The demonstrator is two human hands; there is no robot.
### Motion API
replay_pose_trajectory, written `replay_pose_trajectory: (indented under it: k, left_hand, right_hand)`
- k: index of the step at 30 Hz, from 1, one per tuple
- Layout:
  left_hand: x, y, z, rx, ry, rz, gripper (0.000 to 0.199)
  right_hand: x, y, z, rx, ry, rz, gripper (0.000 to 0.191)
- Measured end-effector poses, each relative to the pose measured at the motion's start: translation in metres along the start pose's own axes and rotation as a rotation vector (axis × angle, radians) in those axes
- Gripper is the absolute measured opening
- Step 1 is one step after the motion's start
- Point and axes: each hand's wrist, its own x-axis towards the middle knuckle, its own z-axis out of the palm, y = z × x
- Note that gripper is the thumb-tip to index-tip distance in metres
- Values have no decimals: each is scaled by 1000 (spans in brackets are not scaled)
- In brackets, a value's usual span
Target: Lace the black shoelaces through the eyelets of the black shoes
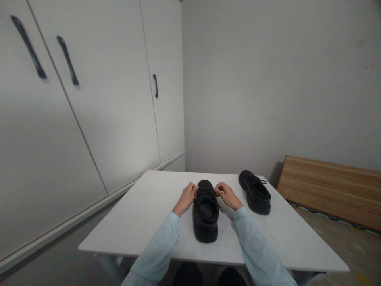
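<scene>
A black lace-up shoe (206,216) stands on the white table (143,222) in front of me, toe pointing away. My left hand (188,195) grips the shoe's lace at the left side near the toe end. My right hand (225,194) pinches the lace on the right side of the same shoe. Both arms wear light blue sleeves. A second black shoe (255,192) with tied laces rests on the table to the right, apart from both hands.
White cabinet doors (89,103) with dark handles run along the left. A plain wall stands behind the table. A wooden board (330,186) leans low against the wall at the right, beyond the table's right edge.
</scene>
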Motion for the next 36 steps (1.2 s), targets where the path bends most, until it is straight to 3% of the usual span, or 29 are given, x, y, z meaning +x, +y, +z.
replay_pose_trajectory:
  k: [7, 14, 24, 36]
  left_hand:
    - [0, -3, -1, 5, 8, -18, 33]
    - [1, -1, -1, 36, -27, 51, 31]
    - [-8, 23, -3, 105, 59, 335, 22]
    - [-7, 22, 4, 156, -13, 337, 16]
  right_hand:
    - [-3, -1, 0, -27, -1, 31, 36]
    - [-2, -5, -1, -37, 4, -8, 33]
    - [-6, -31, 0, 24, 77, -61, 31]
    - [-7, -30, 9, 120, -71, 27, 41]
